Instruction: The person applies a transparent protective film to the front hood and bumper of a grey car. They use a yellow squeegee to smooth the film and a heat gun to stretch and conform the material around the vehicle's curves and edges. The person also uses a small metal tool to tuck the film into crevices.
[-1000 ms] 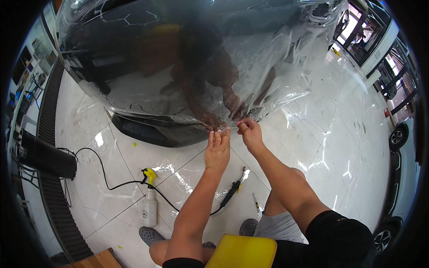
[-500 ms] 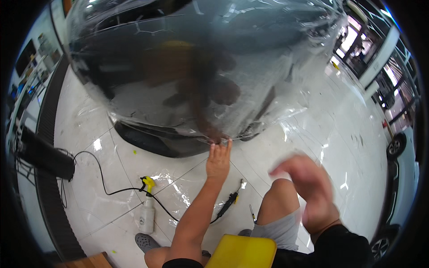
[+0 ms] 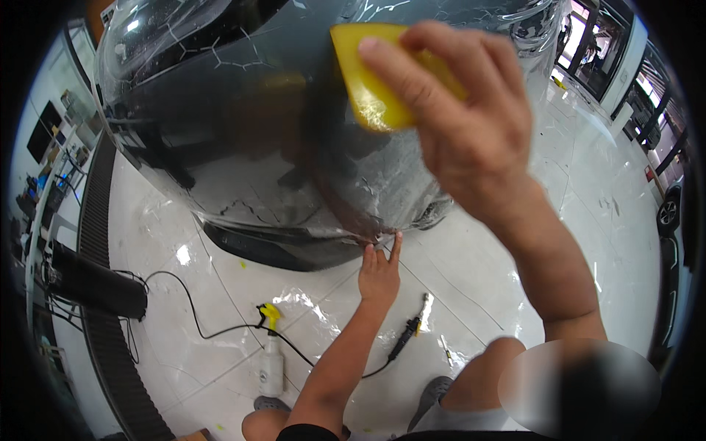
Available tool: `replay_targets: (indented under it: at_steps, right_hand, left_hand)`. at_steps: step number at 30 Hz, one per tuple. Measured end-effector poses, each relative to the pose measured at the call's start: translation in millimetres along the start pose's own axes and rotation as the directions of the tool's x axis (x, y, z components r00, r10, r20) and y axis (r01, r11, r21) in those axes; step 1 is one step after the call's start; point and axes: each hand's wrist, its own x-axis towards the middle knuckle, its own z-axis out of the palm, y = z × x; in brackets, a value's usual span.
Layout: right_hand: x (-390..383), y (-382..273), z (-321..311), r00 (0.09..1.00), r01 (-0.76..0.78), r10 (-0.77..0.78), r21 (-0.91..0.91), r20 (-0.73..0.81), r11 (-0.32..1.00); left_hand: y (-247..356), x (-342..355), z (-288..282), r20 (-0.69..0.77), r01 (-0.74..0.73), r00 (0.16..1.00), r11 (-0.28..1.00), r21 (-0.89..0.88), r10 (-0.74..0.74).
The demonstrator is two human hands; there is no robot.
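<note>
A dark car bumper (image 3: 243, 154) fills the upper middle, covered with clear, shiny film (image 3: 412, 176) that is wrinkled along its lower edge and right side. My left hand (image 3: 379, 275) reaches up to that lower edge, fingers stretched out and spread, the tips touching the film there. Raised close in front of the bumper, my right hand (image 3: 478, 125) grips a yellow squeegee (image 3: 375, 95) between thumb and fingers. The squeegee appears apart from the film, though how far I cannot tell.
On the glossy tiled floor stands a spray bottle (image 3: 271, 367) with a yellow head. A black torch-like tool (image 3: 404, 338) lies right of it, joined to a dark cable (image 3: 195, 316). A black cylinder (image 3: 95, 283) is at left. Another car (image 3: 668, 294) stands far right.
My right hand, empty and blurred before, has risen toward the bumper and now holds the yellow squeegee, which was low in the picture. My left hand stays at the film's lower edge.
</note>
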Motion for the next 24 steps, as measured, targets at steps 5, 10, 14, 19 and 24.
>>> replay_targets:
  at_steps: [5,10,14,19,24]
  right_hand:
    - [-135,-70,40,0.998,-0.034,0.028,0.103,0.060,0.994]
    - [-286,-125,39,0.814,-0.373,0.160,0.290,0.558,0.881]
    - [-187,-89,-1,0.861,-0.312,0.133,0.303,0.491,0.900]
    - [-58,-43,16,0.994,-0.106,0.106,0.029,0.028,0.994]
    - [-248,-135,47,0.924,-0.173,0.149,0.035,0.353,0.984]
  left_hand:
    - [-9,2,9,-0.140,-0.046,0.989,0.997,-0.054,0.038]
    - [-10,2,44,-0.180,-0.176,0.973,0.970,-0.167,0.146]
    - [-2,-1,33,-0.171,-0.060,0.984,0.998,-0.014,0.057]
    - [-12,-12,22,0.134,-0.247,0.960,0.969,-0.024,0.248]
    - [-35,-46,15,0.531,-0.347,0.727,0.900,-0.262,0.435]
